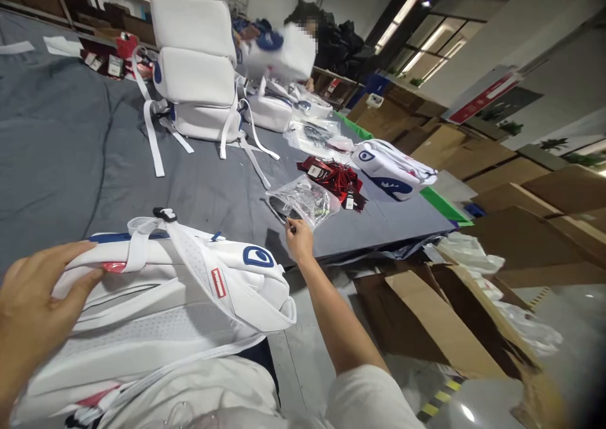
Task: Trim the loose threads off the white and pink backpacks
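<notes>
A white backpack with blue trim, an eye-shaped patch and a small red label lies on its side in front of me. My left hand is closed around its left end, thumb on the near face and fingers over the top. A red piece shows beside the thumb. Further off, at the table edge, my right hand has its fingers closed at a clear plastic bag. Something thin and dark is at its fingertips, too small to name. Red tags lie just behind that bag.
White backpacks are stacked on the grey-covered table. Another backpack lies at its right corner. Across the table a person handles a white backpack. Cardboard boxes stand right of the table, an open one nearest me.
</notes>
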The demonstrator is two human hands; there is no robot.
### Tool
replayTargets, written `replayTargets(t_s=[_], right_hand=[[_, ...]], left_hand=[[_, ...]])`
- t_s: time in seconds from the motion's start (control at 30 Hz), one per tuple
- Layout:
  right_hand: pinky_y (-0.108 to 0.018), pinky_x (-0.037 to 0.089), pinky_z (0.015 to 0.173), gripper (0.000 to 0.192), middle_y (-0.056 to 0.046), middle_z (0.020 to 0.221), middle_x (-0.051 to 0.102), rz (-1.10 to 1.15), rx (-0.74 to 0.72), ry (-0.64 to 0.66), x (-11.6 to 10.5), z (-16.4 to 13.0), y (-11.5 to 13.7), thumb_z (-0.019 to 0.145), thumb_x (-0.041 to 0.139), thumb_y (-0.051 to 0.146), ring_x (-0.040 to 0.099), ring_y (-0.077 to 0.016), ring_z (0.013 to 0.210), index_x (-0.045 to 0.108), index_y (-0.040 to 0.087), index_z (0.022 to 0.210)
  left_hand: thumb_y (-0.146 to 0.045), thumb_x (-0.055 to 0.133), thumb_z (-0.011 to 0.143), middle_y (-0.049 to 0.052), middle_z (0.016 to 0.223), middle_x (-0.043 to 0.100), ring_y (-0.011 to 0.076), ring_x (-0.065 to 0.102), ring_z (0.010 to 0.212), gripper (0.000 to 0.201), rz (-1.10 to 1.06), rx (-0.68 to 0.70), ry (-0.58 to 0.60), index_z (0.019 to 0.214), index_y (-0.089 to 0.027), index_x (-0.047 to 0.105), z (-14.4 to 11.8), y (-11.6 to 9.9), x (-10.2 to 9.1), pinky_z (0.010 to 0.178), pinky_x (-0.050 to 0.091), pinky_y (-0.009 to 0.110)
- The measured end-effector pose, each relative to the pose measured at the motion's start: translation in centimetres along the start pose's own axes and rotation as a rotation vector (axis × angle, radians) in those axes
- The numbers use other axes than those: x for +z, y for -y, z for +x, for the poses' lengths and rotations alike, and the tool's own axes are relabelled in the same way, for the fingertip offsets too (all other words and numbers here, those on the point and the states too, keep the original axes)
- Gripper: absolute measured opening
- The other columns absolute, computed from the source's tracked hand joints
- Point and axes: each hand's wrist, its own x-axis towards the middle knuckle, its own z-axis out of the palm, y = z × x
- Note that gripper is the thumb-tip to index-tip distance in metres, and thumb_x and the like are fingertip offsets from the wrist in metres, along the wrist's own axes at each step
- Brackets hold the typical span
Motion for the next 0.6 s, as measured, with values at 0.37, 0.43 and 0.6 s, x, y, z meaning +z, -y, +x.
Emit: replayTargets(t_s=[0.37,0.43,0.6], right_hand=[[-0.017,0.024,0.036,0.032,0.001,0.054,0.065,0.869,-0.056,0.599,-4.8,-13.8,9.6,0.074,0.077,0.045,0.037,-0.0058,0.039,0.061,0.018,0.082],[-0.018,0.025,0.036,0.027,-0.001,0.055,0.067,0.765,-0.133,0.734,-4.0,-16.1,10.9,0.081,0.072,0.044,0.036,-0.0059,0.037,0.065,0.018,0.082],[-0.021,0.041,0.050,0.019,0.000,0.055,0.067,0.656,-0.293,0.832,-0.4,-21.1,12.9,0.086,0.069,0.038,0.057,-0.0112,0.051,0.070,0.019,0.084]], left_hand=[[-0.016,0.067,0.086,0.011,0.128,0.067,0.0318,0.060,0.121,0.047,0.205,0.325,-0.271,0.131,-0.023,0.058,-0.1,-7.2,-0.7,0.100,0.047,0.050],[-0.016,0.067,0.087,0.010,0.116,0.071,0.0255,0.066,0.110,0.042,-0.033,0.434,-0.274,0.127,-0.021,0.058,-1.5,-9.6,-1.2,0.098,0.051,0.041],[-0.026,0.061,0.095,0.001,0.083,0.072,0.0112,0.066,0.069,0.009,-0.483,0.318,0.179,0.099,-0.019,0.063,-4.3,-13.8,-2.5,0.064,0.053,0.021]])
